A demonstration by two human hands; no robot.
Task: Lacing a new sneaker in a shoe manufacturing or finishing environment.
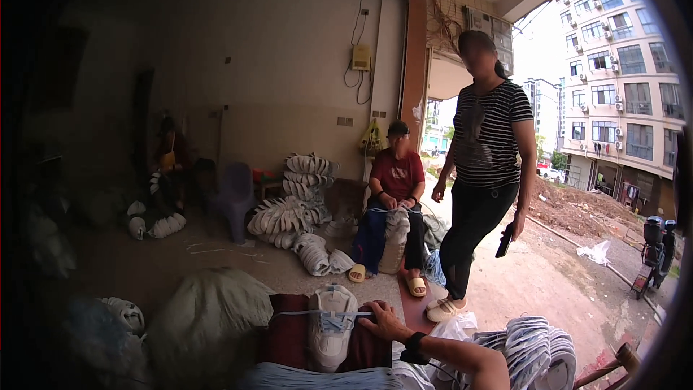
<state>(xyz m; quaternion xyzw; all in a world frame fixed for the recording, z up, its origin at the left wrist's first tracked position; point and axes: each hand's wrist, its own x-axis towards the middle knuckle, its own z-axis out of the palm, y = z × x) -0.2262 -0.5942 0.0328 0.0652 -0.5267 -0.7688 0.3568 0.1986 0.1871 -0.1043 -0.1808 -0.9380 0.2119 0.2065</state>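
Observation:
A white shoe upper (328, 350) rests upright between dark red trouser legs (285, 339), toe toward the lower edge. Light blue shoelace (297, 313) runs through its eyelets and stretches out flat to both sides. At its right end is my right hand (384, 322), fingers closed on the lace, a black band around the wrist. My left hand is out of the picture. Across the lower edge lies a bundle of light blue laces (325, 377).
Stacked white uppers (534, 350) stand at my right, and a pale sack (209, 310) at my left. Ahead, a seated person (397, 180) handles an upper; another person (487, 137) stands holding a phone (504, 242). More uppers (307, 180) are piled near a purple chair (237, 198).

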